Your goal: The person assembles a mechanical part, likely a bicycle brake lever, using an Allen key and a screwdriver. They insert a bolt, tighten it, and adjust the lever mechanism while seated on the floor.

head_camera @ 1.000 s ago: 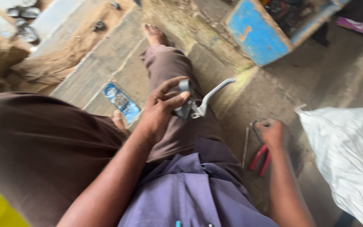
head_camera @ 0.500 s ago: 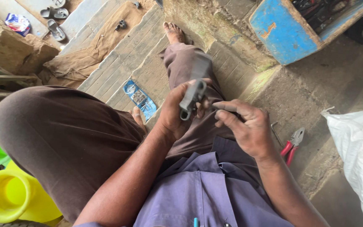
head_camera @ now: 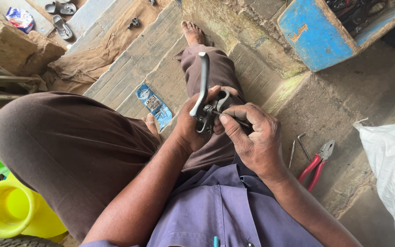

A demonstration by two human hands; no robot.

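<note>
In the middle of the frame, the person's left hand is wrapped tight around the bottom of a grey metal brake lever, whose long arm points up toward the top of the frame, over the knee. The right hand has its fingers pinched together on a thin dark tool, and its tip is poked into the lever's clamp. It looks like a small bolt is being turned. That needs a steady grip and small, careful twists. At the lower right, red pliers and a bent metal key lie on the stone floor. A yellow tub sits at the lower left.
</note>
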